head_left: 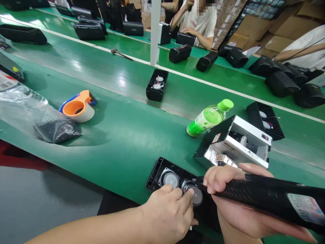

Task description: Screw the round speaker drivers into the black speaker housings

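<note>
The left hand (169,211), at the lower centre of the frame, has its fingers bent, the index finger pressing on the grey round back of a speaker driver (197,197), probably to steady it; whether it also pinches anything underneath, I cannot tell. The right hand (236,210), lower right, is wrapped around a long black tool (269,193), whose tip points at that driver's edge. The grip along the barrel looks meant for guiding the tip closely.

Both drivers sit in a black housing (157,166) at the worktop's (122,142) near edge, seemingly for easy reach; the second driver (170,179) lies to the left, just beside the index-finger one. Right of centre, a silver-and-black box (235,146) stands near the tool, perhaps for short reaches, with a green-capped bottle (203,120) behind it. Left of centre lies an orange tape dispenser (87,96), beside a clear plastic bag (25,105).
</note>
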`<state>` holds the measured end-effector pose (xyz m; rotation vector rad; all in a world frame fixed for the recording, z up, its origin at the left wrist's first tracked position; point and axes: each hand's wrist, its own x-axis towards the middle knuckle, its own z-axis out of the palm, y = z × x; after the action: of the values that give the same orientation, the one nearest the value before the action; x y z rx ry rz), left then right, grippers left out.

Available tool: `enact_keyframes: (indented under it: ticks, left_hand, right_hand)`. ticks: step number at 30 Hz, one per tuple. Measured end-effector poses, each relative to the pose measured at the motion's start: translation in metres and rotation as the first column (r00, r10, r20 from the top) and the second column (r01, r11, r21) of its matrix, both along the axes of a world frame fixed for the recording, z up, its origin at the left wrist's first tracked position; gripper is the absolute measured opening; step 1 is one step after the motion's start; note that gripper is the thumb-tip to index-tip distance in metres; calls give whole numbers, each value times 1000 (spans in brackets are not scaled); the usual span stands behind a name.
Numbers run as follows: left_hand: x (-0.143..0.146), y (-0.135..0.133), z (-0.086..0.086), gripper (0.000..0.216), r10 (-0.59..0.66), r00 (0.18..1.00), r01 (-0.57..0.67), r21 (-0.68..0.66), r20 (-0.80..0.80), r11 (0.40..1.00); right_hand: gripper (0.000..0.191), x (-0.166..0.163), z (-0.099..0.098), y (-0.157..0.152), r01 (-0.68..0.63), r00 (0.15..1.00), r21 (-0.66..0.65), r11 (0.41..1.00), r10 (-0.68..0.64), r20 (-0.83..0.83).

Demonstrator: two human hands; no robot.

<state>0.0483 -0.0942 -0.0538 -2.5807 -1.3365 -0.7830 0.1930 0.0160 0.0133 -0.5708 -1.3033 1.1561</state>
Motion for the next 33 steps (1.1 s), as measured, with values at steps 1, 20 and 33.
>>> enact_keyframes:
  ticks: [1, 20, 33]
  left_hand:
    - [0, 0, 1, 36, 0, 1000, 0, -2, 6, 1000]
    - [-16, 2, 14, 16, 129, 967, -115, -73, 222, 991]
    - [-62, 25, 16, 25, 237, 936, -100, -446, 262, 889]
  right_hand:
    - [90, 0, -1, 0, -3, 1000, -1, 1000, 3, 7]
    - [83, -11, -16, 6, -155, 987, 27, 988, 153, 58]
    - [74, -3, -4, -4, -85, 996, -65, 994, 88, 34]
